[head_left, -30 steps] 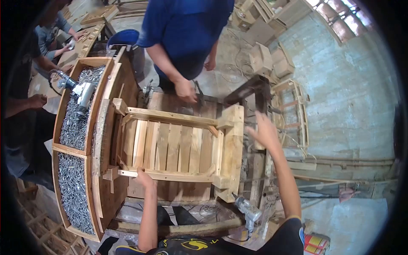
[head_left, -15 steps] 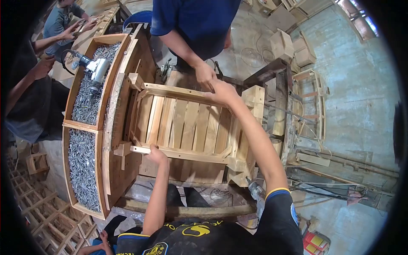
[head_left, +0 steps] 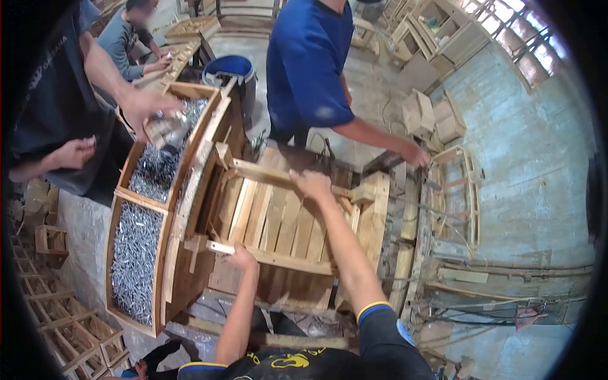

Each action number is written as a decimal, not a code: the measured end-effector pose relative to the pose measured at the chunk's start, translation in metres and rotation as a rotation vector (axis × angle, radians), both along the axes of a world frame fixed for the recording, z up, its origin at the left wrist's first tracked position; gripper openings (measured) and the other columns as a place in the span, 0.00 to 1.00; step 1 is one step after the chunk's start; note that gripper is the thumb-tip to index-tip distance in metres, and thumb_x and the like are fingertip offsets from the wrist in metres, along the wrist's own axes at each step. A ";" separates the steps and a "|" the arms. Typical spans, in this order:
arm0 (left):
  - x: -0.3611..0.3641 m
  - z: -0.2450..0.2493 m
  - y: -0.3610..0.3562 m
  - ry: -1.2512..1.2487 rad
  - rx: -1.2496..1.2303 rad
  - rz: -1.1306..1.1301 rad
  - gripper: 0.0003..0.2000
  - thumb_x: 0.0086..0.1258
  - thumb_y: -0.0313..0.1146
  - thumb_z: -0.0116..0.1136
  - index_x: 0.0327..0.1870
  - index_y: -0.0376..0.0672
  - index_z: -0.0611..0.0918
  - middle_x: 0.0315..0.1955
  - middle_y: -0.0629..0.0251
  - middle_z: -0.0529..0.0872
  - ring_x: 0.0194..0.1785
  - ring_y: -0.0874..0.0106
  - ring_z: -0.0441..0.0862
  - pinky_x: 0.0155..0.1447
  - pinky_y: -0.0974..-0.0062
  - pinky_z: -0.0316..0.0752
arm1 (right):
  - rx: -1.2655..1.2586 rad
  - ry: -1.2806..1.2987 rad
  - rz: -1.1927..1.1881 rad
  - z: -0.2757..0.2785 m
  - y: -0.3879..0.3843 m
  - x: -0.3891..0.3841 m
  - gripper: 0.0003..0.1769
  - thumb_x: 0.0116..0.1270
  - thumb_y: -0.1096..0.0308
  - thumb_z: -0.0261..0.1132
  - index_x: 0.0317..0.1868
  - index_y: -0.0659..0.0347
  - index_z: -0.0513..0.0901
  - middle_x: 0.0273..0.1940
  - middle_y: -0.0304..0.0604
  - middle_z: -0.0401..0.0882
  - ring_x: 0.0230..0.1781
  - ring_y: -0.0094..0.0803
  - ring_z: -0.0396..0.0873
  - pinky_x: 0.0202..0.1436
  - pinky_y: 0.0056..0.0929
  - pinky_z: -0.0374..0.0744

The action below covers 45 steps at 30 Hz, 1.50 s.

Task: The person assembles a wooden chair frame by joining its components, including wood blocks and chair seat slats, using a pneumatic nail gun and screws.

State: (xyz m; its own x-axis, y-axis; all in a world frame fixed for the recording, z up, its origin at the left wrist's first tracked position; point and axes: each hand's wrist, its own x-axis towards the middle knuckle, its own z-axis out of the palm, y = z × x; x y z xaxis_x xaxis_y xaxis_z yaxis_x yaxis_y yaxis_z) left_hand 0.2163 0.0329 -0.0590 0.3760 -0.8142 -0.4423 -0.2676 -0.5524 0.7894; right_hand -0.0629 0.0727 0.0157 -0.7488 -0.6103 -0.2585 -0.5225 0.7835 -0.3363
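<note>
A slatted wooden frame [head_left: 286, 229] lies on the workbench in front of me, its slats set between two long rails. My left hand [head_left: 242, 258] is wrapped round the near rail [head_left: 294, 263] close to its left end. Across the frame, my right hand [head_left: 311, 185] grips the far rail [head_left: 263, 173] near its middle, fingers curled over the wood. To the left stands a divided wooden tray [head_left: 166, 206] full of screws [head_left: 134, 259]. Over its far compartment, a co-worker's hand [head_left: 149, 111] is on a blurred power tool [head_left: 170, 130].
Beyond the frame a person in a blue shirt [head_left: 310, 69] reaches toward the right. A blue bin [head_left: 229, 66] stands behind the tray. Wooden frames [head_left: 69, 316] are stacked at lower left. Another frame [head_left: 465, 196] leans by the right wall. A person [head_left: 130, 44] works at the far left.
My right hand has moved left along the far rail, away from the blue-shirted person's hand, which has swung right. The left co-worker's hand has come onto the power tool. My view has shifted.
</note>
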 end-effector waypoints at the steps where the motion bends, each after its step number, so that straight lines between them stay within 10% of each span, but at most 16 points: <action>1: 0.002 -0.006 -0.001 0.003 0.014 -0.013 0.37 0.56 0.39 0.58 0.58 0.13 0.63 0.51 0.28 0.77 0.53 0.41 0.77 0.59 0.52 0.70 | 0.102 0.010 -0.011 0.006 -0.004 0.003 0.46 0.65 0.25 0.44 0.49 0.62 0.86 0.52 0.63 0.82 0.57 0.53 0.78 0.59 0.47 0.75; 13: 0.009 -0.056 -0.001 0.280 -0.190 0.070 0.25 0.58 0.28 0.58 0.57 0.26 0.69 0.52 0.45 0.79 0.49 0.51 0.78 0.57 0.58 0.72 | 0.099 -0.034 -0.077 -0.010 -0.011 -0.013 0.50 0.63 0.23 0.44 0.43 0.66 0.88 0.45 0.62 0.84 0.53 0.53 0.82 0.58 0.47 0.76; 20: 0.056 0.042 -0.006 1.300 0.453 0.228 0.32 0.68 0.61 0.42 0.67 0.51 0.70 0.61 0.62 0.77 0.67 0.60 0.70 0.73 0.60 0.59 | 0.108 0.011 -0.044 -0.001 -0.007 -0.010 0.46 0.65 0.26 0.45 0.41 0.65 0.89 0.42 0.61 0.86 0.48 0.53 0.84 0.53 0.46 0.79; 23: 0.057 -0.010 -0.013 1.494 0.551 -0.051 0.34 0.68 0.61 0.39 0.73 0.54 0.65 0.68 0.62 0.72 0.71 0.60 0.67 0.77 0.60 0.55 | 0.090 0.023 -0.075 -0.009 -0.007 -0.010 0.45 0.65 0.27 0.46 0.40 0.64 0.89 0.41 0.60 0.86 0.47 0.52 0.84 0.53 0.46 0.80; 24: 0.062 -0.104 -0.017 1.514 0.489 -0.184 0.34 0.72 0.62 0.27 0.72 0.53 0.67 0.72 0.65 0.68 0.72 0.59 0.66 0.75 0.50 0.57 | 0.078 0.018 -0.077 -0.006 -0.007 -0.009 0.41 0.66 0.32 0.47 0.40 0.65 0.89 0.41 0.61 0.86 0.47 0.54 0.84 0.53 0.48 0.79; 28: 0.044 -0.093 -0.027 0.959 0.590 -0.382 0.37 0.71 0.64 0.22 0.75 0.52 0.62 0.76 0.64 0.59 0.78 0.58 0.56 0.78 0.49 0.50 | 0.048 0.000 -0.075 -0.008 -0.005 -0.010 0.34 0.67 0.43 0.47 0.39 0.66 0.88 0.41 0.63 0.84 0.47 0.56 0.83 0.54 0.50 0.78; 31: 0.036 -0.081 -0.025 1.120 0.595 -0.156 0.38 0.70 0.65 0.22 0.76 0.52 0.61 0.77 0.63 0.58 0.78 0.57 0.54 0.79 0.49 0.48 | 0.046 -0.006 -0.071 -0.009 -0.004 -0.011 0.33 0.67 0.44 0.47 0.39 0.65 0.88 0.42 0.64 0.84 0.47 0.56 0.83 0.54 0.51 0.78; 36: 0.050 -0.160 -0.028 2.367 1.058 0.536 0.34 0.73 0.59 0.24 0.73 0.52 0.65 0.73 0.61 0.65 0.75 0.57 0.61 0.78 0.53 0.54 | 0.091 -0.017 -0.033 -0.005 -0.006 -0.011 0.32 0.69 0.48 0.44 0.41 0.66 0.87 0.45 0.61 0.84 0.50 0.57 0.82 0.58 0.49 0.76; 38: 0.034 -0.093 -0.013 1.295 0.486 0.203 0.33 0.73 0.60 0.25 0.71 0.51 0.68 0.71 0.61 0.68 0.73 0.56 0.64 0.77 0.53 0.56 | 0.103 -0.011 -0.045 -0.010 -0.007 -0.014 0.32 0.68 0.48 0.44 0.42 0.66 0.87 0.45 0.62 0.84 0.51 0.58 0.81 0.57 0.50 0.76; 45: 0.013 -0.035 0.004 1.381 0.460 0.503 0.40 0.69 0.70 0.25 0.71 0.50 0.69 0.69 0.57 0.70 0.70 0.51 0.66 0.75 0.52 0.59 | 0.195 0.101 0.009 -0.045 -0.004 -0.033 0.30 0.71 0.48 0.46 0.40 0.64 0.87 0.44 0.64 0.83 0.48 0.60 0.81 0.54 0.54 0.77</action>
State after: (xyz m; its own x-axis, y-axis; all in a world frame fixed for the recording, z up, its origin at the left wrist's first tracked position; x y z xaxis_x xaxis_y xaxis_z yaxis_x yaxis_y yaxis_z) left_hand 0.2291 0.0368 -0.0935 -0.3400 -0.4327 -0.8350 0.7878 -0.6159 -0.0016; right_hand -0.0962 0.0690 -0.0297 -0.7716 -0.5629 -0.2963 -0.5530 0.8238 -0.1247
